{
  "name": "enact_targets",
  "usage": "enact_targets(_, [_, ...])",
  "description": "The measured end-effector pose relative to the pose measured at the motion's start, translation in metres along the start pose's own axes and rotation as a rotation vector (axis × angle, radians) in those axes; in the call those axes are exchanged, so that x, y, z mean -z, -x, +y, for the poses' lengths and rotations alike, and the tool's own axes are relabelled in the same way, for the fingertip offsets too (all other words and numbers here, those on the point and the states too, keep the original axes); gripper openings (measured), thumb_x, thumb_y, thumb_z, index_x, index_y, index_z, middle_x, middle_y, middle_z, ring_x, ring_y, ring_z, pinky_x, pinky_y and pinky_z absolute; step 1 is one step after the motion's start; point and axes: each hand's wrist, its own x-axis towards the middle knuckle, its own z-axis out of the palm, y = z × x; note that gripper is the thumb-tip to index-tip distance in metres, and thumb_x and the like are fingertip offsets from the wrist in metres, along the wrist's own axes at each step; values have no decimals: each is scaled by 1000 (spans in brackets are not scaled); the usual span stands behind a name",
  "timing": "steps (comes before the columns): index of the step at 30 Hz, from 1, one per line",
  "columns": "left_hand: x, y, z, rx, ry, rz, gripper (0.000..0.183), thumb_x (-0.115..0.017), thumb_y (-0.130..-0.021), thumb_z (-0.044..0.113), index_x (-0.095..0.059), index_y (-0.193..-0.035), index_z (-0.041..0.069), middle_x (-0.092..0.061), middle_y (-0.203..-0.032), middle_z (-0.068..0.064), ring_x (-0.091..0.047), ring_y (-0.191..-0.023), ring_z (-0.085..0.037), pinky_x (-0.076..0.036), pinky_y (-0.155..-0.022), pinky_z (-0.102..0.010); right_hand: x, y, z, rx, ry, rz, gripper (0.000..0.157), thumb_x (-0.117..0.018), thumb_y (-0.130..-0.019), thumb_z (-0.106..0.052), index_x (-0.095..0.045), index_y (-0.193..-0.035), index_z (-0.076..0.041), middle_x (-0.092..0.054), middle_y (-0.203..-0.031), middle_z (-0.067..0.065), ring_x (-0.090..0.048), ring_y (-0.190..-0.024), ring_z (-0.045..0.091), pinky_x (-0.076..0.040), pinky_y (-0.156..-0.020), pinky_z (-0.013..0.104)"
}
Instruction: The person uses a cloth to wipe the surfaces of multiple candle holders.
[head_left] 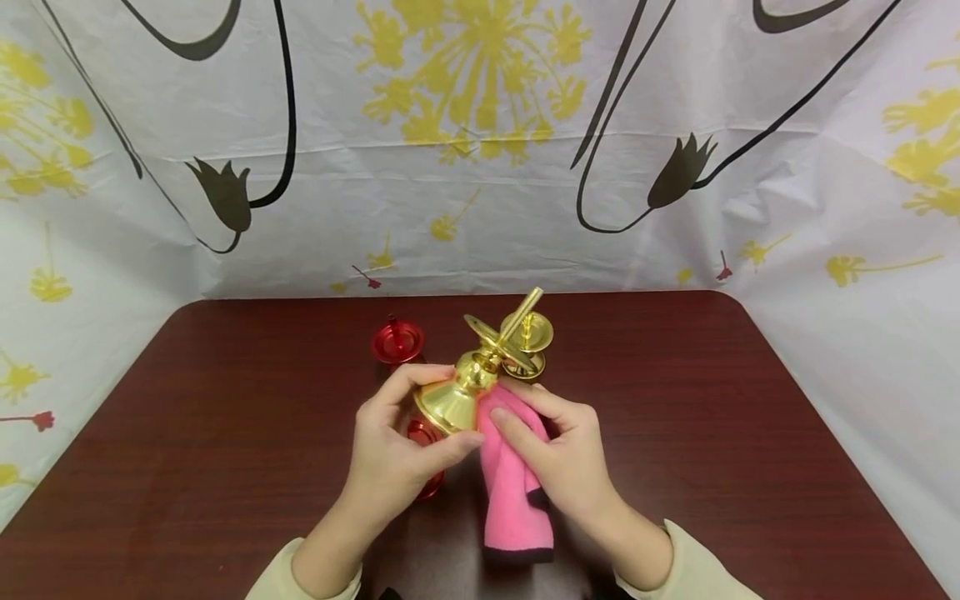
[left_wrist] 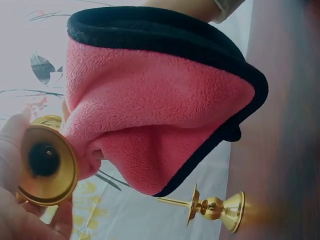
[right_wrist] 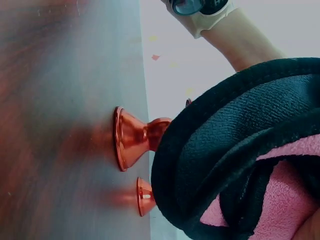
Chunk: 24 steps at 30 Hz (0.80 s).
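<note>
My left hand (head_left: 393, 454) grips a shiny gold candlestick (head_left: 452, 404) by its flared base, fingers on one side and thumb on the other. It is tilted, with its dish and spike pointing up to the right. In the left wrist view its hollow base (left_wrist: 67, 172) faces the camera. A pink cloth (head_left: 517, 517) with black edging is pinched in my right hand (head_left: 570, 454), held against the candlestick near the knob below the dish. The cloth's lower end hangs down, and in the right wrist view its folds (right_wrist: 240, 120) hide most of that hand.
A second gold candlestick (head_left: 536, 329) stands on the dark wood table (head_left: 225, 417) behind the held one. One red candlestick (head_left: 397, 340) is at the back left; another red candlestick (head_left: 431, 486) is partly hidden behind my left hand. A patterned white sheet (head_left: 480, 217) hangs around the table.
</note>
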Motion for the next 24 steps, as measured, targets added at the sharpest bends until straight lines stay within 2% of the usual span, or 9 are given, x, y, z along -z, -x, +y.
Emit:
enact_targets(5, [-3,0,0,83,-19,-59,55,-85,-71,-2,-61,-119,9,-67,-114,-10,-66,-85,-11,-61,-65,-33,3,2,1,-73,-8,32,30,-69,-88,3,-70,-118,4,-75,-102,13,-69,-73,6,-60,-59,28])
enact_targets(9, [-4,1,-2,88,-33,-74,58,-85,-72,-1,-60,-123,8,-65,-118,-11,-66,-90,-12,-60,-72,-29,4,3,1,-103,-7,49,30,-69,-87,4,-69,-118,6,-76,-102,-1,-70,-76,5,-60,-62,26])
enact_targets(13, [-4,2,-1,102,-12,-33,63,-85,-69,-4,-55,-123,5,-66,-117,-10,-66,-95,-10,-59,-74,-24,3,3,-1,-107,-28,49,31,-68,-88,4,-68,-118,9,-74,-104,-11,-70,-83,4,-60,-67,25])
enact_targets(18, [-5,1,2,102,29,38,66,-85,-67,-8,-51,-123,2,-66,-121,-8,-66,-101,-11,-58,-77,-22,1,5,-5,-95,-63,61,32,-68,-87,7,-67,-119,10,-74,-108,-10,-71,-87,5,-60,-68,25])
enact_targets(24, [-3,-3,2,24,-14,115,74,-87,-61,-13,-54,-126,-3,-59,-122,-6,-67,-99,-11,-58,-74,-21,2,9,-7,-19,-7,67,33,-68,-86,7,-70,-118,2,-74,-113,-5,-69,-90,5,-60,-68,24])
